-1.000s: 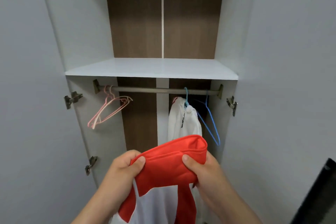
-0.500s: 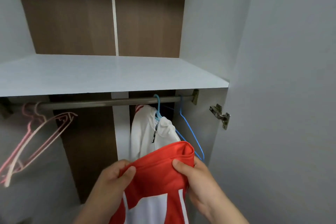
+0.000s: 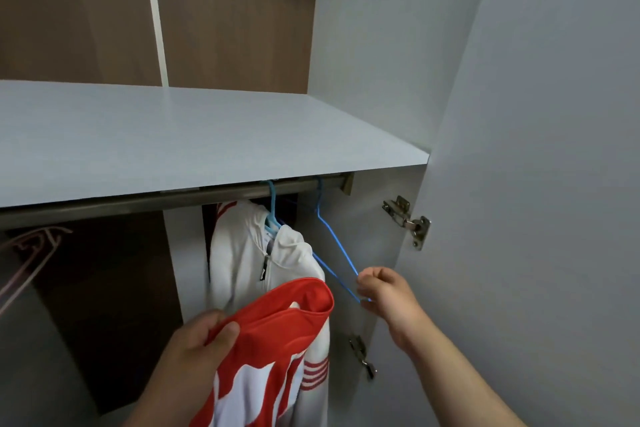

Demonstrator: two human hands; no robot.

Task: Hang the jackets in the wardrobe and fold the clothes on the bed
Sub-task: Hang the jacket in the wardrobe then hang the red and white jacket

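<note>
**Q:** What are the hands doing?

**A:** The right hand [image 3: 384, 291] is raised at the right side of the wardrobe opening. Its fingers are curled and pinch the lower corner of a bare blue wire hanger [image 3: 337, 246]. The left hand [image 3: 197, 340] is lower and nearer the camera. It grips the red collar end of a red and white jacket [image 3: 277, 340], with the thumb on top of the cloth. The rest of that jacket hangs down past the bottom edge of the view.

**Q:** Where is the hanger?

**A:** Its hook sits over a metal rail [image 3: 138, 201], near the rail's right end, just beneath a pale grey shelf [image 3: 207, 135]. The wire slants down from the hook to the right hand.

**Q:** What else hangs there?

**A:** Just left of it, a white jacket [image 3: 249, 253] hangs on a second blue hanger [image 3: 273, 215]. The held jacket overlaps its lower part. At the far left edge are pink hangers [image 3: 31, 253], which are blurred.

**Q:** And the surroundings?

**A:** A brown wooden back panel [image 3: 235, 10] rises above the shelf. An open grey door [image 3: 536, 149] stands at the right, with an upper hinge [image 3: 410, 222] and a lower hinge [image 3: 362, 357].
</note>
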